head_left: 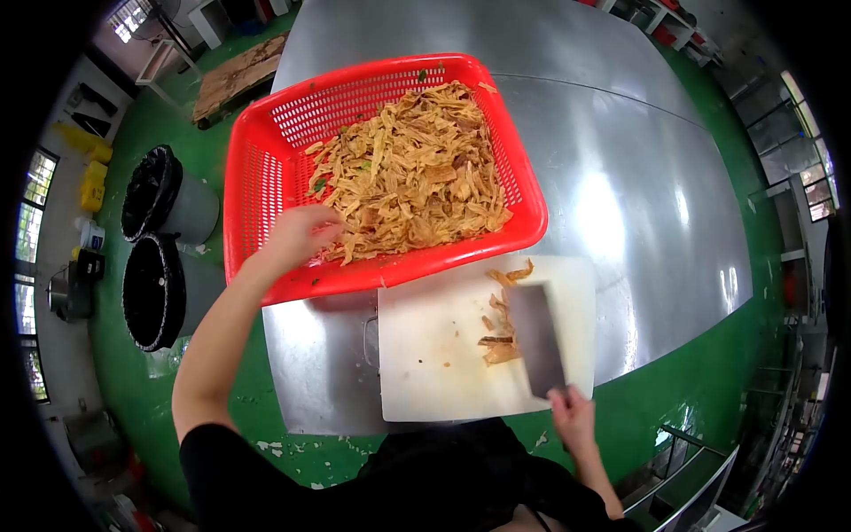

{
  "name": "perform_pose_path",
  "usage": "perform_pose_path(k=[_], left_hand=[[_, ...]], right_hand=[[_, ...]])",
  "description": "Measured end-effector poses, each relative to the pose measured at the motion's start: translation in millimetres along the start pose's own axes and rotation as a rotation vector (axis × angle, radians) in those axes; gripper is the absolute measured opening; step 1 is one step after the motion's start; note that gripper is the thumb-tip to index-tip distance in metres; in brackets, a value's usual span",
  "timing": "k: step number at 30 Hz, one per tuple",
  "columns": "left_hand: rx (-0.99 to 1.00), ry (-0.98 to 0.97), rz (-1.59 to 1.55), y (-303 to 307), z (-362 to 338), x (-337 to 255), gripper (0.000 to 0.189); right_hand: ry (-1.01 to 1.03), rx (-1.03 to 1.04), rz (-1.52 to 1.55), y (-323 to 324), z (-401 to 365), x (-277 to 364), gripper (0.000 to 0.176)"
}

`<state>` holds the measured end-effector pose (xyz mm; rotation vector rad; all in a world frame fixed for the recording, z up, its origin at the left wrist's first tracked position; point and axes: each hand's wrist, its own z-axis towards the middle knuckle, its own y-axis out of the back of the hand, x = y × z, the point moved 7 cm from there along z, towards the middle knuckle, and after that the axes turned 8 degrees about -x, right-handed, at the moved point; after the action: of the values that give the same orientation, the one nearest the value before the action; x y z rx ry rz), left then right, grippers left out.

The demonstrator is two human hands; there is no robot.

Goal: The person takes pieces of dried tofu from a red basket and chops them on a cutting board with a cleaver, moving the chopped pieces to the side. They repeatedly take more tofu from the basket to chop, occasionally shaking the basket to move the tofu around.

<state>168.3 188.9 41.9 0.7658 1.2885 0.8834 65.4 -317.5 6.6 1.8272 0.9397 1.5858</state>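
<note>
My right hand (572, 417) grips the handle of a cleaver (541, 341) at the right side of the white cutting board (425, 355). The broad dark blade stands beside a narrow row of yellow-brown food strips (501, 341) and hides part of the board. My left hand (306, 232) reaches over the near left part of the red plastic basket (390, 279). Its slightly blurred fingers are loosely bent and apart, close to a large heap of similar shredded strips (417, 177), with nothing visible in them. Small green bits show among the heap.
Basket and board rest on a shiny metal table (620, 213). Two grey bins with black liners (155, 293) stand on the green floor to the left. A wooden pallet (239, 75) lies behind them, and a metal frame (683, 479) is at lower right.
</note>
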Motion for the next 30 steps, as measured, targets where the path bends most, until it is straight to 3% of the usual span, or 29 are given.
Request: perform_pose_path(k=[1,2,3,4,6,8,9,10,15,21,24,25,30], left_hand=[[-0.219,0.085,0.051,33.4,-21.0,18.3,0.022],[-0.436,0.066,0.236,61.5,-42.8,39.2,0.026],[-0.572,0.064,0.493,83.3,-61.7,39.8,0.035],[-0.63,0.244,0.527,91.1,-79.4,63.2,0.046],[-0.472,0.69,0.442,75.3,-110.4,113.7,0.049],[-0.438,0.79,0.165,59.6,-116.7,132.0,0.048],[-0.418,0.835,0.033,50.7,-120.9,139.4,0.048],[-0.532,0.788,0.046,49.7,-122.1,133.9,0.042],[-0.541,0.879,-0.033,44.9,-128.0,125.5,0.04],[-0.635,0.797,-0.054,43.9,-140.1,134.3,0.036],[-0.652,0.76,-0.409,28.0,-159.4,171.7,0.035],[-0.589,0.851,-0.456,30.1,-161.6,164.0,0.035],[-0.742,0.774,-0.366,-46.5,-130.9,128.9,0.038]], right_hand=[[-0.097,-0.083,0.159,3.8,14.4,-17.6,0.029],[-0.217,-0.096,0.322,13.2,35.5,3.5,0.023],[-0.194,-0.085,0.546,13.2,63.6,21.5,0.015],[-0.222,-0.085,0.616,12.8,93.3,40.1,0.021],[-0.109,-0.102,0.822,0.6,159.3,64.3,0.017],[-0.196,-0.178,0.944,-7.2,211.3,83.7,0.021],[-0.231,-0.105,1.026,-9.1,226.4,91.5,0.022],[-0.264,-0.031,1.104,-6.9,237.5,98.5,0.024],[-0.529,0.177,1.277,-39.8,256.1,95.3,0.03],[-0.549,-0.089,1.314,-43.4,261.6,128.7,0.024],[-0.291,-0.087,1.35,-9.7,204.8,180.1,0.024],[-0.204,-0.047,1.343,8.1,184.9,203.0,0.024],[0.052,-0.073,1.296,103.3,186.4,238.2,0.021]])
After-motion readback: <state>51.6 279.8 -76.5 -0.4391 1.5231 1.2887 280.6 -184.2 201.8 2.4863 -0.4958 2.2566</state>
